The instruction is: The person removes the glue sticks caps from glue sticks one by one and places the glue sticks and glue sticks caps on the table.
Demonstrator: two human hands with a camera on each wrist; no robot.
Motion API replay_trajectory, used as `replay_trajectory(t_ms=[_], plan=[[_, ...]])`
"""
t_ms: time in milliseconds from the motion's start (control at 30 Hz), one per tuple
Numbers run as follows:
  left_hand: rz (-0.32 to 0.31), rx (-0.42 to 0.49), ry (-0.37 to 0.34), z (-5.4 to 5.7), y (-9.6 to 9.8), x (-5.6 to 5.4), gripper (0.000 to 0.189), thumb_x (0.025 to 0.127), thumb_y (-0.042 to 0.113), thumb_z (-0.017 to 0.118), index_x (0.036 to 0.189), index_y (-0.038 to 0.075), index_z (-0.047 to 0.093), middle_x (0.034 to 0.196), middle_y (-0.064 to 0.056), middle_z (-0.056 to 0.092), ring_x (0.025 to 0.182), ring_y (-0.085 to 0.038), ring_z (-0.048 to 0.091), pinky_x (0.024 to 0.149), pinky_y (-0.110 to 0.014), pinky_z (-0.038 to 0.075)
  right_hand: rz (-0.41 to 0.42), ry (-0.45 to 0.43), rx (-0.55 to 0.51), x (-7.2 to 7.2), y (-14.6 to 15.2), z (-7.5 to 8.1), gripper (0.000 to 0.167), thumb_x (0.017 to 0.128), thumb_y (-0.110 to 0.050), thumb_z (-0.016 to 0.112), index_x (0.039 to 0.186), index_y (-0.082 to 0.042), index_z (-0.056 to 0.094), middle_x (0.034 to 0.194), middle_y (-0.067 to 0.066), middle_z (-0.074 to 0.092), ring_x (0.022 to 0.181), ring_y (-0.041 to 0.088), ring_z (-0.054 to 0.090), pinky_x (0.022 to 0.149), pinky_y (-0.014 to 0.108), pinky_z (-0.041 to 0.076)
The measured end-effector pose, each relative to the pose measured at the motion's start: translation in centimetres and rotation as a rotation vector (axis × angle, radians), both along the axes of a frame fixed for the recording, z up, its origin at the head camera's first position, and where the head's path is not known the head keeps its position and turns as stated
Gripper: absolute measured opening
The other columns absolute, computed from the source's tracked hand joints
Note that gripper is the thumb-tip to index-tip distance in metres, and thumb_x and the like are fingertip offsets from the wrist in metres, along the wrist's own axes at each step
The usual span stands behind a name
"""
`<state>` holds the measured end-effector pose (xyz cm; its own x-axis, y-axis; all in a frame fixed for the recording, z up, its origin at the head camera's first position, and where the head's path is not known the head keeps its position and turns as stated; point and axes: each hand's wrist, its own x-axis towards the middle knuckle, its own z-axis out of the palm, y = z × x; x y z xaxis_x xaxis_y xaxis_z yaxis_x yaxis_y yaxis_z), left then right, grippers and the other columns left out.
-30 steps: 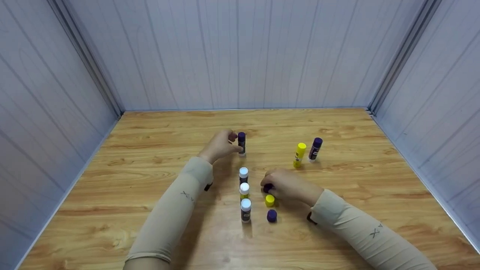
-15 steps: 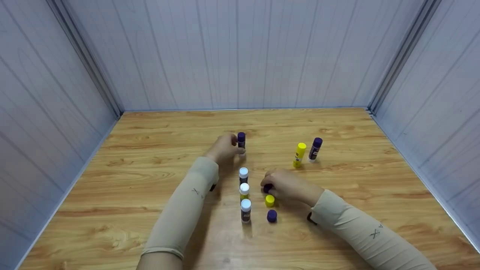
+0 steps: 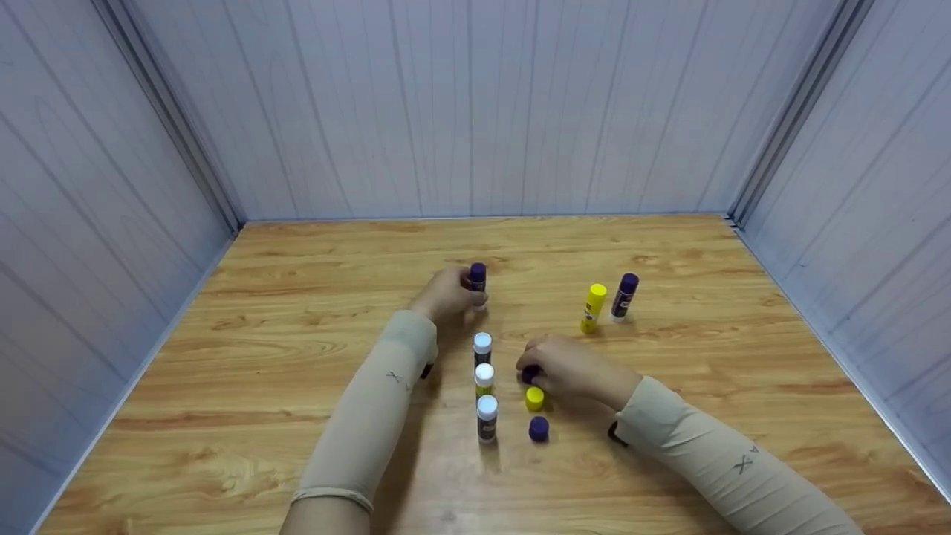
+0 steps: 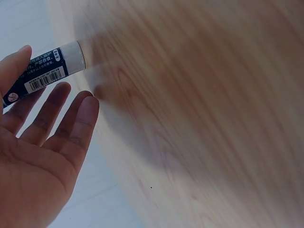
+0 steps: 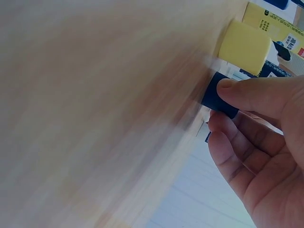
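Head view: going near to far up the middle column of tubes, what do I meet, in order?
Nearest white-topped dark tube → white-topped yellow tube → farther white-topped dark tube → purple-capped dark tube held in the left hand.

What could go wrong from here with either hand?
The left hand grips a purple-capped glue stick beyond the upright white-topped sticks; pulling it straight back might topple one. The right hand pinches a dark cap close to the yellow cap, which a small slip could nudge aside.
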<state>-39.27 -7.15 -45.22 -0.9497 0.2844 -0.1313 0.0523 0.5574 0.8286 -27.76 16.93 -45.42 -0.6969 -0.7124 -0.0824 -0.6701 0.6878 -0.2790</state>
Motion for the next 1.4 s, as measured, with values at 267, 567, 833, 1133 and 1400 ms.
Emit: replay_trajectory(t_ms=[267,567,833,1133,1400], plan=[[0.008,0.03,0.018,0.1,-0.3,0.0,0.042,0.101,0.013,0.077,0.141,0.002,0.067,0.133,-0.016,0.073,0.13,-0.031,0.066,0.118,-0.045,0.051,-0.001,-0.005,-0.005,0.1,0.0,0.3,0.018,0.102,-0.006,0.073,0.118,-0.009,0.081,0.111,0.007,0.079,0.103,0.024,0.075,0.097,0.044,0.062],[0.029,0.064,0.05,0.9,-1.3,0.2,0.047,0.1,0.015,0.078,0.144,0.001,0.065,0.129,-0.015,0.074,0.124,-0.03,0.07,0.113,-0.045,0.054,0.031,0.026,0.001,0.0,0.3,0.1,0.02,0.101,-0.004,0.073,0.12,-0.005,0.078,0.115,0.012,0.079,0.107,0.027,0.075,0.096,0.045,0.062],[-0.009,0.066,0.069,1.8,-2.2,0.8,0.037,0.1,0.018,0.077,0.13,0.0,0.067,0.121,-0.016,0.074,0.113,-0.03,0.072,0.105,-0.045,0.058,0.021,0.009,0.01,-0.1,0.2,0.2,0.02,0.101,-0.005,0.073,0.121,-0.006,0.078,0.115,0.011,0.078,0.104,0.027,0.075,0.094,0.045,0.063],[-0.054,0.055,0.087,2.3,-3.1,1.4,0.037,0.101,0.017,0.075,0.133,0.0,0.066,0.119,-0.015,0.075,0.11,-0.027,0.073,0.103,-0.045,0.059,-0.023,-0.019,0.019,0.1,-0.1,0.4,0.022,0.102,-0.006,0.073,0.123,-0.007,0.077,0.118,0.011,0.078,0.107,0.028,0.074,0.096,0.046,0.062],[-0.084,0.068,0.092,2.7,-3.5,1.7,0.035,0.102,0.021,0.075,0.13,0.001,0.068,0.117,-0.014,0.076,0.107,-0.026,0.075,0.103,-0.049,0.059,-0.016,-0.003,0.019,0.2,0.1,0.6,0.025,0.101,-0.006,0.074,0.126,-0.009,0.077,0.123,0.011,0.079,0.113,0.028,0.075,0.1,0.046,0.062]])
